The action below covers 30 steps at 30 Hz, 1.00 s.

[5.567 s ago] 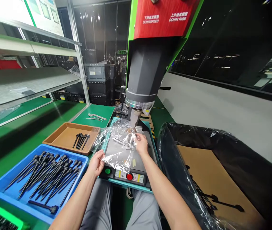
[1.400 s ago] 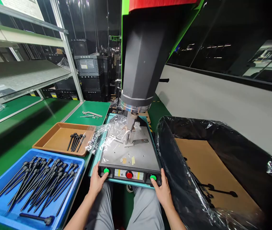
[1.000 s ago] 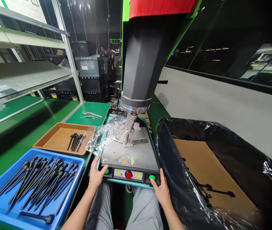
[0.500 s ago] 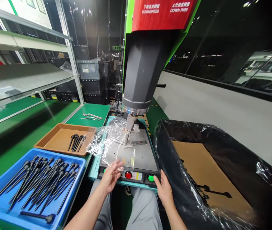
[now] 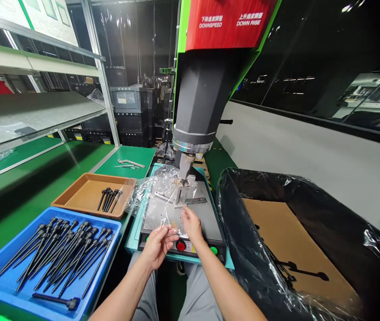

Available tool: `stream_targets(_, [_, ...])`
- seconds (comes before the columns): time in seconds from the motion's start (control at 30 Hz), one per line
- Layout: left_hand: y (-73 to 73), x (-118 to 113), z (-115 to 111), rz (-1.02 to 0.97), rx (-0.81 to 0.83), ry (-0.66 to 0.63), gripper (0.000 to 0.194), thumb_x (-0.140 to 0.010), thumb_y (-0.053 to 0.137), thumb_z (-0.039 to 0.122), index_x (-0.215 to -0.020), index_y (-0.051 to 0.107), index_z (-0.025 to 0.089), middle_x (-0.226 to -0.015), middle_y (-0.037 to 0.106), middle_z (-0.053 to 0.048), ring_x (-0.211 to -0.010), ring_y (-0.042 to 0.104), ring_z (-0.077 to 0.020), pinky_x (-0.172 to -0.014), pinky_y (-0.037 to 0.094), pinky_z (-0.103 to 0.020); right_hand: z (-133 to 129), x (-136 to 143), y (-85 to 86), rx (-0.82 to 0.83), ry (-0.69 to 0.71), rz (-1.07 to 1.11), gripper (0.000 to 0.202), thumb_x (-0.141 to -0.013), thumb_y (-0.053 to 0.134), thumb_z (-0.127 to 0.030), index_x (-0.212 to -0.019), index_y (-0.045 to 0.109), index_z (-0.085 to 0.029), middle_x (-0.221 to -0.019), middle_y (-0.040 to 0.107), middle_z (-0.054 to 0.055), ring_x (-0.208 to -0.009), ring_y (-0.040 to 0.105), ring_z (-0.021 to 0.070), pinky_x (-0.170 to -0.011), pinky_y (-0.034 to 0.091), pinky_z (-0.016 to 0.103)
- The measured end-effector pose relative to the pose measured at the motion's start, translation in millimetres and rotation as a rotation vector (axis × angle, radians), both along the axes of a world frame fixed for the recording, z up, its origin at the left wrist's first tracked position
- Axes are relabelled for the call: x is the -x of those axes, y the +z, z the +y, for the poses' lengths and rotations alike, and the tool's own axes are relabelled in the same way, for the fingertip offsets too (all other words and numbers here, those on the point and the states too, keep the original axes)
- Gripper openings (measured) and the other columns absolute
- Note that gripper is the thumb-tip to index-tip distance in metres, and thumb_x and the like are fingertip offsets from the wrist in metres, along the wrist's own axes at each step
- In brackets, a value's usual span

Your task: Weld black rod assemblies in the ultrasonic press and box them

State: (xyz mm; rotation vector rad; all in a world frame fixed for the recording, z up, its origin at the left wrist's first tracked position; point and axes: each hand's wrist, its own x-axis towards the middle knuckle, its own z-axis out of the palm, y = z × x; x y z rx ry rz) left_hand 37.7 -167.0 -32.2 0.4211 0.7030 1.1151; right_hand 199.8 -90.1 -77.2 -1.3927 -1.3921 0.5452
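Observation:
My left hand (image 5: 159, 246) is closed in a pinch on the near edge of a crumpled clear plastic film (image 5: 140, 195), in front of the press plate. The film spreads back over the grey metal plate (image 5: 156, 217) and around the small metal fixture (image 5: 180, 196). Over the plate, just in front of that fixture, is my right hand (image 5: 192, 226), its fingers stretched forward and nothing visible in them. The tip of the press horn (image 5: 186, 166) hangs right above the fixture. A small dark part, mostly hidden, sits where they meet.
A blue tray (image 5: 47, 307) of black screw-like parts and a brown tray (image 5: 76, 191) with several more stand left. Metal tools (image 5: 131, 164) lie behind. A red button (image 5: 180, 245) and green button (image 5: 213, 250) line the press front. Right is a plastic-lined box (image 5: 243, 249).
My right hand has left the green button at the press's right corner and moved left and forward over the plate. My left hand stays at the film's edge. The view has shifted slightly.

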Motion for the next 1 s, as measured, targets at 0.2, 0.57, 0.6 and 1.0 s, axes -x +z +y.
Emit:
stream_targets(0.2, [8.9, 1, 0, -0.007, -0.002, 0.009, 0.021, -0.081, 0.073, 0.029, -0.093, 0.063, 0.014, -0.085, 0.072, -0.007, -0.073, 0.072, -0.0156, -0.053, 0.054, -0.016, 64, -4, 45.3, -0.223, -0.230, -0.109, 0.049, -0.088, 0.049, -0.045, -0.126, 0.059, -0.017, -0.117, 0.053, 0.015, -0.107, 0.056, 0.0267, -0.096, 0.044, 0.042])
stream_targets(0.57, [15.2, 0, 11, -0.015, 0.000, 0.044, 0.021, -0.080, 0.073, 0.027, -0.091, 0.062, 0.013, -0.086, 0.072, -0.008, -0.072, 0.072, -0.0162, -0.052, 0.054, -0.017, 122, -19, 69.5, -0.129, -0.053, -0.190, 0.034, -0.081, 0.055, -0.040, -0.098, 0.070, -0.016, -0.106, 0.065, 0.012, -0.107, 0.055, 0.0289, -0.096, 0.042, 0.042])
stream_targets(0.6, [15.4, 1, 11, -0.011, 0.002, 0.049, 0.021, -0.080, 0.073, 0.027, -0.091, 0.062, 0.013, -0.087, 0.072, -0.008, -0.071, 0.072, -0.0161, -0.052, 0.054, -0.017, 121, -19, 69.3, -0.130, -0.051, -0.194, 0.034, -0.081, 0.055, -0.039, -0.099, 0.070, -0.016, -0.107, 0.064, 0.012, -0.108, 0.054, 0.0289, -0.096, 0.042, 0.042])
stream_targets(1.0, [10.5, 6, 17, 0.044, 0.007, 0.070, 0.024, -0.081, 0.071, 0.029, -0.096, 0.064, 0.011, -0.083, 0.072, -0.009, -0.070, 0.071, -0.0148, -0.054, 0.052, -0.016, 83, -37, 77.1, -0.089, -0.053, -0.191, 0.035, -0.085, 0.052, -0.039, -0.106, 0.065, -0.014, -0.107, 0.064, 0.015, -0.103, 0.056, 0.0311, -0.094, 0.043, 0.047])
